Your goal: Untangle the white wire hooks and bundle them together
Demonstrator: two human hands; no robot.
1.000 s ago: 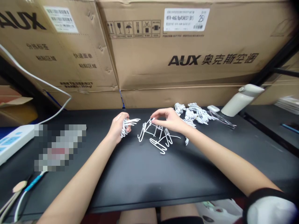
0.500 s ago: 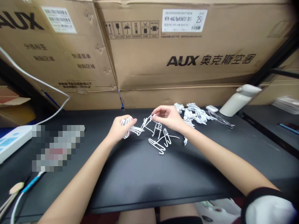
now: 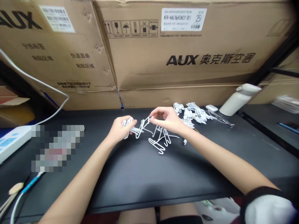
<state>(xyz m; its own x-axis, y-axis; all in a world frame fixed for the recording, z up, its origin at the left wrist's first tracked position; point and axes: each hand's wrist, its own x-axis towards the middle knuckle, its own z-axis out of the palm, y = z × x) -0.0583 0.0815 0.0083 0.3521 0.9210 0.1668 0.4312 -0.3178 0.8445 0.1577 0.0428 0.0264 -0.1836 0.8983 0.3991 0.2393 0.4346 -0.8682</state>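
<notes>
Clips [image 3: 130, 127], white wire ones, are sitting bunched in the left hand [image 3: 119, 130], its fingers curling shut around them above the black table [image 3: 149, 174]. The right hand [image 3: 169, 119] is pinching one more clip [image 3: 146, 122] beside that bunch. A loose pile [image 3: 193, 114] is lying behind, near a bottle [image 3: 238, 99].

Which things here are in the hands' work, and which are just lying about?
In hand: left hand gripping a bunch of white wire hooks; right hand pinching a hook; loose hooks; hook pile.
Lying about: white bottle, power strip, cardboard boxes.
</notes>
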